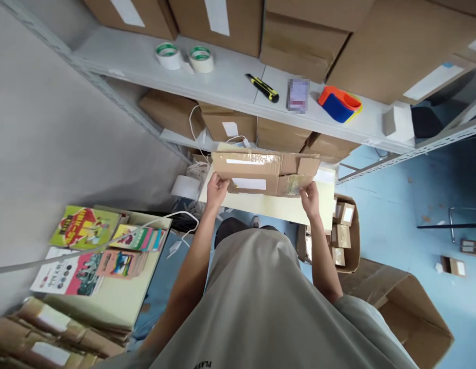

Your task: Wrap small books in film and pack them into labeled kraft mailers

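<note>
Cardboard carton [253, 172] with two white labels [249, 183] was held over the pale-yellow desk [325, 199]. Its near left corner was pinched by the grip of the left hand [217, 190], and its near right corner by that of the right hand [310, 199]. On the shelf [230, 77] beyond, a utility knife [263, 88] was seen.

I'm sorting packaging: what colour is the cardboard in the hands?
Brown; the cardboard shows best in the head view.
</note>
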